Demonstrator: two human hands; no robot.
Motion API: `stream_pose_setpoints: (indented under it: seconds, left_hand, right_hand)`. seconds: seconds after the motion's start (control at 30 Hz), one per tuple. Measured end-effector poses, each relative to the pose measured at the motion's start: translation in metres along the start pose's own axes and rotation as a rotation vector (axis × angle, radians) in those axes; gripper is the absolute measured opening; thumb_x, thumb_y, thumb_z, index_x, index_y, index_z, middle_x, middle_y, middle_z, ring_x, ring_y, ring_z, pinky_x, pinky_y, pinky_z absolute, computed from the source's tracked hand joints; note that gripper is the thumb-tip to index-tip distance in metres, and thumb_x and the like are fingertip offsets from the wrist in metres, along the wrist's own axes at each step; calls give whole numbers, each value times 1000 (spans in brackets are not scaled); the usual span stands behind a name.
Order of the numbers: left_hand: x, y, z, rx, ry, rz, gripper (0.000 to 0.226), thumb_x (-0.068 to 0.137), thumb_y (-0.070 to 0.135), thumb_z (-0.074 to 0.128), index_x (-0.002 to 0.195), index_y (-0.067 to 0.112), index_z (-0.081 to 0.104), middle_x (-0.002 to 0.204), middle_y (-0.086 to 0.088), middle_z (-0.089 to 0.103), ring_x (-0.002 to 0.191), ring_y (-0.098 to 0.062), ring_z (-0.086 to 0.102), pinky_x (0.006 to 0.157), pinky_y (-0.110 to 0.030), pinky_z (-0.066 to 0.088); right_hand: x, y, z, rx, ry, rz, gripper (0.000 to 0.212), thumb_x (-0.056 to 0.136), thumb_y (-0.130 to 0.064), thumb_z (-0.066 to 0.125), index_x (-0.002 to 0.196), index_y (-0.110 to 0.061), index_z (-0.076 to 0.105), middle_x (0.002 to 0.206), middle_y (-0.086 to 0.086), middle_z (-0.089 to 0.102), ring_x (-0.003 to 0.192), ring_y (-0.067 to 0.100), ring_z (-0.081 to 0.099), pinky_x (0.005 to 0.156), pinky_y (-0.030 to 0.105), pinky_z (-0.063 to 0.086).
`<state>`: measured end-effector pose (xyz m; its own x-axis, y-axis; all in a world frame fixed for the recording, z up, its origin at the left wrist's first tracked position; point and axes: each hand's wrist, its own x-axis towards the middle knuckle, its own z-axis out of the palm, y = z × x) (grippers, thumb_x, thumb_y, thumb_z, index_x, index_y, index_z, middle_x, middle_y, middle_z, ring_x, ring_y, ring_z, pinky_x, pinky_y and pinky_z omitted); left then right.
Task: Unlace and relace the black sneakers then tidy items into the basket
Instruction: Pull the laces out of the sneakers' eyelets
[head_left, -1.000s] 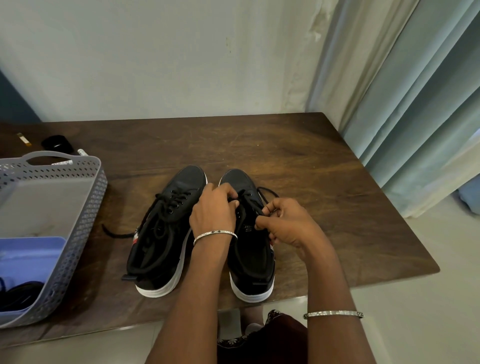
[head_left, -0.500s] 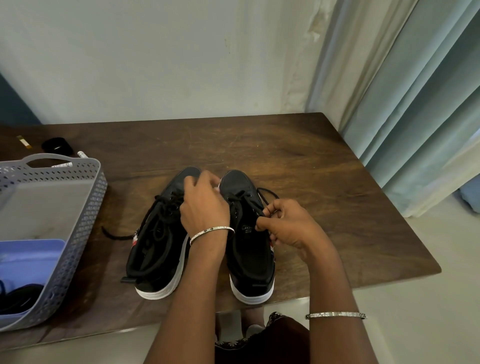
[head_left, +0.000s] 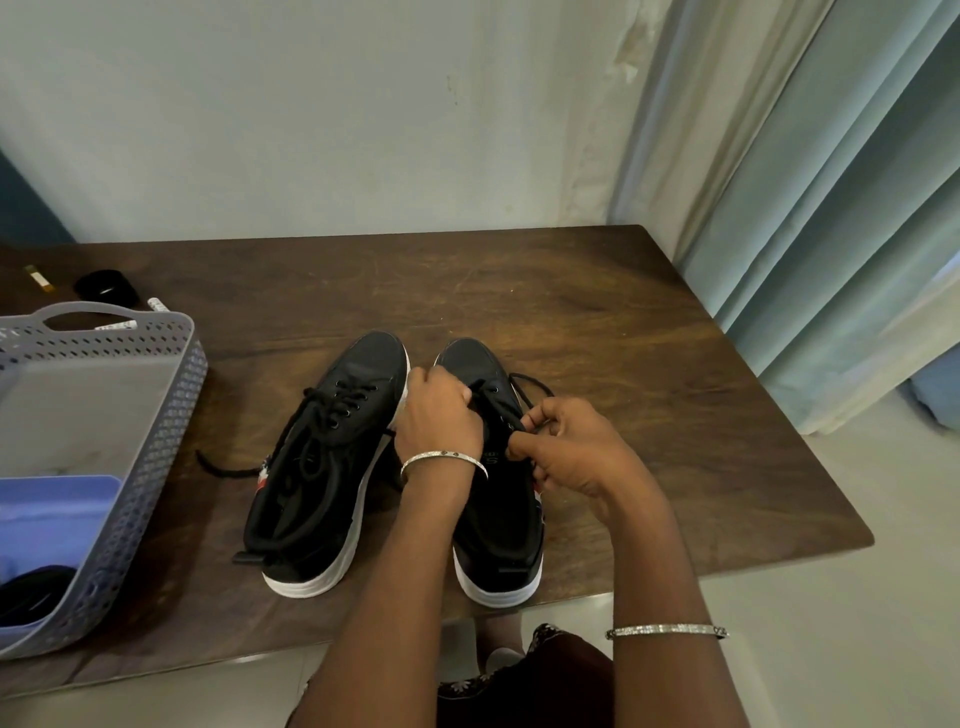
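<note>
Head view: at frame centre on the tabletop (head_left: 639, 353), the left hand (head_left: 441, 418) closes its grip over the black sneaker (head_left: 471, 359) front, likely to steady it, while the right hand (head_left: 574, 454) pinches the lace (head_left: 531, 383) for pulling. The basket (head_left: 171, 415) waits at left.

Much of the lacing (head_left: 530, 382) of the right sneaker (head_left: 498, 540) is hidden beneath the left hand (head_left: 439, 421) and right hand (head_left: 576, 452). The grey basket (head_left: 156, 467) is cut off by the left edge; a dark item (head_left: 36, 590) inside it and small objects (head_left: 106, 286) behind it cannot be identified.
</note>
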<state>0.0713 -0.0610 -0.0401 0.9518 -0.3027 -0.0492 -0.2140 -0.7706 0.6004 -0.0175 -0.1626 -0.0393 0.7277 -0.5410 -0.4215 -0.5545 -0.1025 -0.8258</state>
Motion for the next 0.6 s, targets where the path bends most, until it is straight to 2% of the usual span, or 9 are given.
stream_pose_setpoints:
  seconds: [0.07, 0.1, 0.17, 0.2, 0.27, 0.33, 0.43, 0.5, 0.6]
  left_hand:
    - [14, -4, 3, -424, -28, -275, 19, 97, 3, 47, 83, 5, 61, 85, -17, 64, 75, -30, 67, 70, -40, 52]
    - [18, -3, 3, -686, -45, -432, 23, 99, 2, 44, 83, -3, 59, 65, -16, 61, 54, -23, 64, 57, -33, 54]
    - [21, -3, 0, -1072, -44, -647, 25, 102, 0, 39, 80, -1, 50, 44, -9, 51, 27, -10, 47, 33, -17, 38]
    - [22, -4, -2, -1122, -35, -668, 24, 103, -1, 39, 82, 1, 50, 45, -8, 52, 25, -8, 45, 30, -15, 35]
    - [21, -7, -5, -954, 8, -520, 20, 103, 5, 43, 90, 8, 58, 65, -7, 59, 39, -11, 57, 39, -22, 45]
    - [22, -16, -7, -555, 122, -214, 22, 102, 17, 49, 88, 24, 65, 86, -1, 67, 71, -19, 67, 65, -35, 56]
    - [20, -18, -12, -153, 47, 154, 12, 96, 29, 63, 89, 33, 73, 99, 3, 68, 97, -22, 61, 85, -39, 50]
    - [17, -16, -12, 17, -39, 231, 6, 91, 33, 70, 88, 36, 75, 101, 4, 70, 107, -26, 58, 93, -39, 46]
    - [11, -11, -10, 102, -16, 205, 7, 92, 29, 71, 88, 27, 76, 102, -1, 71, 112, -29, 56, 96, -41, 44]
  right_hand:
    - [0, 0, -2, 2, -24, 4, 16, 80, -5, 74, 86, -14, 62, 65, 4, 61, 47, 14, 55, 47, 26, 45]
    - [0, 0, -2, 4, -33, 5, 16, 81, -6, 74, 87, -15, 62, 66, 4, 61, 49, 15, 55, 47, 26, 45]
    - [-2, -1, -3, 6, -39, 3, 16, 81, -5, 74, 88, -14, 62, 66, 3, 61, 50, 15, 56, 46, 26, 45]
    - [-2, -2, -3, 4, -39, 0, 15, 81, -5, 73, 88, -14, 63, 66, 3, 61, 51, 15, 56, 46, 26, 45]
    - [-3, -2, -4, -1, -44, -5, 15, 82, -5, 73, 89, -13, 63, 66, 4, 62, 51, 15, 56, 47, 26, 45]
    - [-4, -3, -4, 4, -49, -6, 15, 82, -5, 73, 89, -13, 63, 66, 4, 61, 51, 14, 56, 47, 26, 45]
    - [-3, -3, -3, 3, -45, -6, 15, 82, -5, 73, 90, -12, 63, 64, 3, 61, 51, 14, 55, 46, 26, 45]
    - [-3, -3, -2, -2, -44, -4, 15, 82, -6, 74, 90, -12, 63, 64, 2, 60, 51, 14, 56, 46, 26, 45]
    - [-3, -3, -2, -12, -46, -4, 15, 83, -7, 74, 91, -13, 64, 66, 3, 61, 53, 14, 56, 48, 27, 45]
